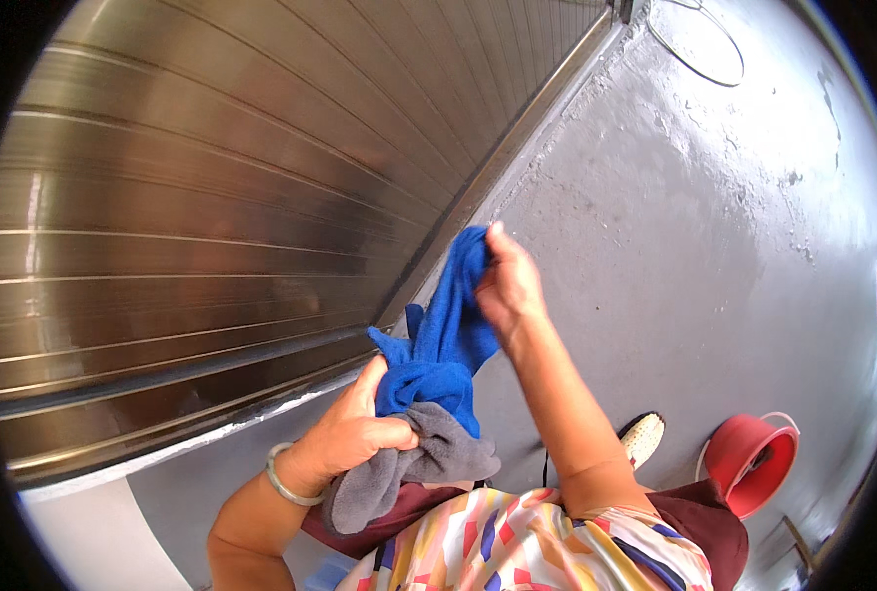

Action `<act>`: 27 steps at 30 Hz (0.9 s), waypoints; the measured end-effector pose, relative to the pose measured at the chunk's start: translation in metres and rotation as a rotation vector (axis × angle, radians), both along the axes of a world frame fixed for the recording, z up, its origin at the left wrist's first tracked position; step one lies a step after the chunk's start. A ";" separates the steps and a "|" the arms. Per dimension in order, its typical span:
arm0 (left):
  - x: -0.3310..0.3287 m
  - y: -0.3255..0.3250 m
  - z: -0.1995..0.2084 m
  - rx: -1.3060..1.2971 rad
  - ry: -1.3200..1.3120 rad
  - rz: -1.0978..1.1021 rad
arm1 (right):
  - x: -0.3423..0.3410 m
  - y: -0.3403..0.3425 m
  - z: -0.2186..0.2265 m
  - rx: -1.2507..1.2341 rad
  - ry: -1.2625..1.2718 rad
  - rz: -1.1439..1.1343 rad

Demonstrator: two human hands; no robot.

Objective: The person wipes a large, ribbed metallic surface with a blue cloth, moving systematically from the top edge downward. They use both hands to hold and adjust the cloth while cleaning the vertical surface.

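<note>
A blue cloth (445, 320) hangs in folds between my two hands, beside the metal door. My right hand (510, 284) grips its upper end, fingers wrapped round the fabric. Lower down, my left hand (360, 426) is closed on the gathered part of the blue cloth and on a grey cloth (429, 448) bunched against it. The grey cloth drapes down over my lap. Whether the two cloths are knotted together I cannot tell. A pale bangle (286, 478) circles my left wrist.
A brown ribbed metal door (232, 197) fills the left side, with a sill along its foot. The grey floor (655, 256) looks glossy and wet in places. At lower right lies a tilted red bucket (729, 458) near my light shoe (642, 438). A hose loop (700, 74) lies at the top.
</note>
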State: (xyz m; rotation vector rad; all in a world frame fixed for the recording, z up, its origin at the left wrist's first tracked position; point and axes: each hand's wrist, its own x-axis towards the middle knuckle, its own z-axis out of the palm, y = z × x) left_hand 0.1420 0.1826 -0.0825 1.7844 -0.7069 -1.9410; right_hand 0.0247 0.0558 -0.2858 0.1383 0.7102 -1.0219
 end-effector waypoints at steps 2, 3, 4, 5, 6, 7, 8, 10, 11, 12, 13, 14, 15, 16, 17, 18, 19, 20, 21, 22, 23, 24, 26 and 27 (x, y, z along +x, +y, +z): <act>-0.003 -0.005 0.009 0.128 -0.004 0.078 | 0.026 0.024 -0.004 0.081 -0.325 0.037; 0.002 -0.005 0.010 0.102 0.025 0.061 | 0.034 0.035 -0.001 0.062 -0.470 0.069; 0.008 -0.002 0.007 0.076 0.067 0.040 | 0.040 0.044 -0.003 0.068 -0.458 0.123; 0.014 0.000 0.006 0.051 0.111 0.018 | 0.045 0.052 -0.005 0.075 -0.444 0.175; 0.017 0.003 0.014 0.021 0.095 0.012 | 0.043 0.056 0.010 0.001 -0.346 0.191; 0.017 0.004 0.019 -0.064 0.186 0.028 | 0.039 0.057 0.019 -0.083 -0.332 0.243; 0.019 0.006 0.022 -0.056 0.229 0.011 | 0.042 0.058 0.009 -0.125 -0.266 0.325; 0.031 0.006 0.017 0.012 0.229 -0.065 | 0.036 0.059 0.009 -0.199 -0.076 0.461; 0.031 0.003 0.011 0.011 0.197 -0.075 | 0.028 0.061 0.010 -0.038 -0.115 0.400; 0.033 0.003 0.007 0.003 0.147 -0.070 | 0.020 0.054 0.037 0.115 -0.169 0.352; 0.032 -0.001 0.006 -0.006 0.102 -0.081 | 0.012 0.048 0.051 0.265 -0.218 0.287; 0.032 -0.007 0.006 0.021 0.067 -0.125 | 0.015 0.050 0.027 -0.070 -0.504 0.147; 0.032 -0.009 0.003 0.038 0.044 -0.174 | 0.010 0.045 0.036 -0.119 -0.512 0.126; 0.034 -0.010 -0.004 0.054 0.024 -0.222 | 0.003 0.040 0.055 -0.167 -0.517 0.108; 0.035 -0.011 -0.004 0.063 -0.011 -0.262 | -0.003 0.032 0.080 -0.222 -0.536 0.098; 0.040 -0.012 -0.005 0.105 -0.058 -0.341 | -0.014 0.027 0.097 -0.320 -0.532 0.040; 0.040 -0.011 -0.009 0.049 -0.108 -0.316 | -0.029 0.023 0.109 -0.416 -0.523 -0.022; 0.036 -0.009 -0.006 -0.013 -0.165 -0.291 | -0.044 0.015 0.122 -0.598 -0.485 -0.085; 0.037 -0.004 -0.006 -0.073 -0.227 -0.252 | -0.048 0.008 0.129 -0.738 -0.520 -0.131; 0.040 -0.002 -0.008 -0.071 -0.155 -0.200 | -0.053 0.005 0.141 -0.790 -0.485 -0.133; 0.041 -0.001 -0.006 -0.153 -0.235 -0.237 | -0.054 0.006 0.150 -0.822 -0.446 -0.119; 0.038 -0.001 -0.004 -0.233 -0.314 -0.281 | -0.058 0.008 0.159 -0.853 -0.401 -0.114; 0.039 0.004 -0.010 -0.483 -0.428 -0.358 | -0.051 0.011 0.170 -0.971 -0.185 -0.038; 0.035 0.005 -0.012 -0.529 -0.355 -0.308 | -0.044 0.014 0.171 -1.090 0.034 0.022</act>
